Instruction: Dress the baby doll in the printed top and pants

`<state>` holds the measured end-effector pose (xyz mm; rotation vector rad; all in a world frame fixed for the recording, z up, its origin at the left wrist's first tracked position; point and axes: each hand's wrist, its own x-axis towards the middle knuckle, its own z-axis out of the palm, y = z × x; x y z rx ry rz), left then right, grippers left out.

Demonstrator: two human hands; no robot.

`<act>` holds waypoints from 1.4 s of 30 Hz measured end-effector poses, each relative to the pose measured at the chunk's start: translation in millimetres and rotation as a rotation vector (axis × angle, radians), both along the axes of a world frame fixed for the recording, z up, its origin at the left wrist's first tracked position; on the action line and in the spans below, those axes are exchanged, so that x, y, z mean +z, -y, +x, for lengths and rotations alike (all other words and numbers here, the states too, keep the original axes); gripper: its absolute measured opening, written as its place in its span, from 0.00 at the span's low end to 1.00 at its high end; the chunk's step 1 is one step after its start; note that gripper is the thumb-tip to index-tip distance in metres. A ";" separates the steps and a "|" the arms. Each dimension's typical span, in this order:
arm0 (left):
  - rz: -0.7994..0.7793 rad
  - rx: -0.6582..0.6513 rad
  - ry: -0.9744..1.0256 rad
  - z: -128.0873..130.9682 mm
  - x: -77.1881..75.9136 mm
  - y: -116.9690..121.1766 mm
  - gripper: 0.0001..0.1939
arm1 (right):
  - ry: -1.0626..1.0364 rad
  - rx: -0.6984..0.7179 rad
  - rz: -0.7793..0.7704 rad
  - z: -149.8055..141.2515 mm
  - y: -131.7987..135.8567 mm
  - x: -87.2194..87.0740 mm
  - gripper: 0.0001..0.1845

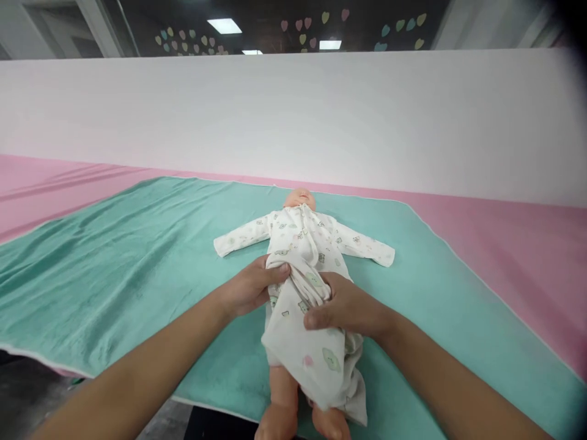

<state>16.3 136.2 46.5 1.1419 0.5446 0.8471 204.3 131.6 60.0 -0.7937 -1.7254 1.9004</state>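
A baby doll (300, 197) lies on its back, head away from me and bare legs (283, 397) toward me. It wears a white printed top (293, 232) with both long sleeves spread out to the sides. Over its belly and thighs is a bunched white printed cloth garment (316, 360) with green and pink motifs; whether it is part of the top I cannot tell. My left hand (257, 284) pinches the garment at its upper left, thumb on top. On the other side my right hand (343, 305) grips its folds, thumb pressed over them, other fingers hidden.
A wrinkled green blanket (151, 244) lies under the doll, on a pink cover (504, 250). Behind stands a low white wall (293, 116), with dark glass and heart stickers above. The table's front edge is at lower left, with grey floor (27, 385) below.
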 end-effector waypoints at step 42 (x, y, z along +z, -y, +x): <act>0.094 -0.084 0.069 0.6 4.5 2.3 0.18 | -0.146 -0.007 -0.137 4.5 1.8 -20.3 0.36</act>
